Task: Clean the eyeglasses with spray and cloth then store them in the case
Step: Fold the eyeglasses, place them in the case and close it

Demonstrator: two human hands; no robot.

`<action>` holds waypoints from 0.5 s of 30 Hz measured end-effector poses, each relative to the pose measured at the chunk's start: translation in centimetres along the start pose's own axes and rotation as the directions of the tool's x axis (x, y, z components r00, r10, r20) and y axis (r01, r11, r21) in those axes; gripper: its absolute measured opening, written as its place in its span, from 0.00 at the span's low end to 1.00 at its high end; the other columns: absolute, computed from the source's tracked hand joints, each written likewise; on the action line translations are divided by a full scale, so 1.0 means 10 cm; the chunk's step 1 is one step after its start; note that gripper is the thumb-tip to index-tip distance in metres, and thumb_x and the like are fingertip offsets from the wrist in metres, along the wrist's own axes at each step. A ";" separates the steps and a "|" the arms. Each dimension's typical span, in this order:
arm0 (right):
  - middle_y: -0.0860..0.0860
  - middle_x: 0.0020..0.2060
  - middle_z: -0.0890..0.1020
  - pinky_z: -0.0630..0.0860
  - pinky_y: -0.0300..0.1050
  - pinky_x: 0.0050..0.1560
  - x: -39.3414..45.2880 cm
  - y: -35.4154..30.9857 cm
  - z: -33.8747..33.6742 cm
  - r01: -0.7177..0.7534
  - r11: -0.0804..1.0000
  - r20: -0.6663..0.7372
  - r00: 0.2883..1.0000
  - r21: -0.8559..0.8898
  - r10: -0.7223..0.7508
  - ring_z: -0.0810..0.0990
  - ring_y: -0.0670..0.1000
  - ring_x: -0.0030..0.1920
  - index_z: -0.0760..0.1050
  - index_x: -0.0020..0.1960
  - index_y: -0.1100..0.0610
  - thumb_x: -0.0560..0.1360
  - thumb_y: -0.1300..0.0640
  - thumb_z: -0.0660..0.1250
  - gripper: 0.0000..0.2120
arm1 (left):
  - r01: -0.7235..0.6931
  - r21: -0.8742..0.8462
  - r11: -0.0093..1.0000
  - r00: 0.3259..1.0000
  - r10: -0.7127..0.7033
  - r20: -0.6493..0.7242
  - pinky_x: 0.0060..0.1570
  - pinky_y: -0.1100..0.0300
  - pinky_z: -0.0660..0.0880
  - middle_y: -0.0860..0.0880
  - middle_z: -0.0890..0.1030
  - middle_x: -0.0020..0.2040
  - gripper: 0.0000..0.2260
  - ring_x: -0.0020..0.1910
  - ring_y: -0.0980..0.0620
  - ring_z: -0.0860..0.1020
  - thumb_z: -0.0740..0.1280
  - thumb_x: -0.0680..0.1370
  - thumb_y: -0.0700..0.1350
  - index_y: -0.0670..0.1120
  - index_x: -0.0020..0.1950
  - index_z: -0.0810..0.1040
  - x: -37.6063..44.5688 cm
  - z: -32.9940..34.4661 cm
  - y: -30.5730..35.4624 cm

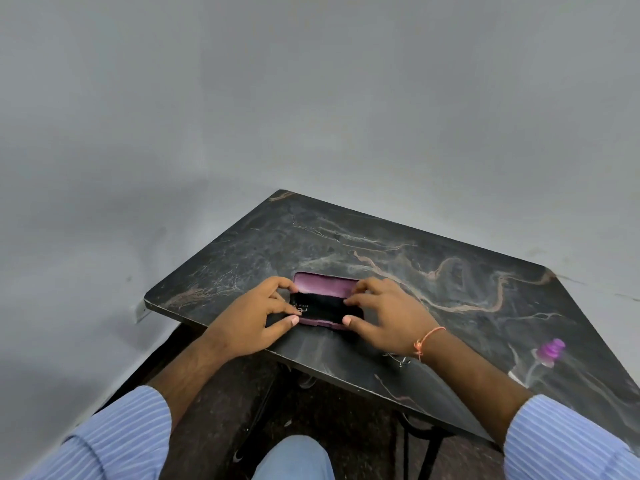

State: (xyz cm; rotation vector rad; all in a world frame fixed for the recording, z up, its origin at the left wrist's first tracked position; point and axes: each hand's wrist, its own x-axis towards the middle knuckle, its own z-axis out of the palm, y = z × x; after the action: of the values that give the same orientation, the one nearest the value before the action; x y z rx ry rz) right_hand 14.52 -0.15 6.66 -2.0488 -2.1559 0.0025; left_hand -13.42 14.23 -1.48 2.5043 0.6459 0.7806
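Eyeglass case (325, 299), purple with a dark lining, lies open just below the frame's centre on the black marbled table (381, 244), its long axis running left to right. Something dark fills the lower half; whether the glasses are inside cannot be told. The left hand (258, 320) grips its left end, fingers curled over the lid edge, thumb on the near rim. The right hand (384, 315) grips the right end likewise. Both are equally near. A clear spray bottle (545, 356) with a purple cap lies well apart at lower right, nothing obstructing.
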 end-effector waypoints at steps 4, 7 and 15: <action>0.42 0.71 0.73 0.79 0.52 0.59 -0.14 -0.05 0.07 0.046 0.973 0.056 0.998 -0.225 -0.034 0.71 0.51 0.68 0.81 0.68 0.42 0.81 0.31 0.57 0.26 | -0.057 0.051 0.997 0.998 0.056 0.011 0.64 0.59 0.79 0.64 0.75 0.69 0.12 0.60 0.62 0.80 0.72 0.84 0.54 0.54 0.65 0.89 0.02 0.04 -0.01; 0.42 0.69 0.75 0.80 0.52 0.57 -0.19 -0.06 0.10 0.028 0.977 0.048 0.999 -0.213 -0.018 0.71 0.51 0.66 0.81 0.69 0.42 0.84 0.37 0.60 0.20 | -0.074 0.077 0.994 0.997 0.073 0.017 0.65 0.58 0.80 0.62 0.77 0.66 0.13 0.61 0.61 0.80 0.72 0.85 0.52 0.53 0.67 0.88 0.02 0.03 0.00; 0.40 0.63 0.82 0.80 0.52 0.55 -0.23 -0.04 0.10 0.012 0.981 0.049 0.999 -0.194 -0.002 0.75 0.50 0.61 0.83 0.66 0.44 0.85 0.42 0.60 0.16 | -0.100 0.155 0.983 0.995 0.096 0.035 0.65 0.55 0.79 0.64 0.84 0.65 0.13 0.64 0.60 0.79 0.69 0.86 0.56 0.56 0.66 0.88 0.02 0.02 0.06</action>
State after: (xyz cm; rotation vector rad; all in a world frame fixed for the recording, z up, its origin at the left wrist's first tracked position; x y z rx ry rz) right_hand 14.14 -2.30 5.49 -2.1652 -2.2737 -0.1683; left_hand -12.96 13.80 -1.17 2.7030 0.5996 0.7554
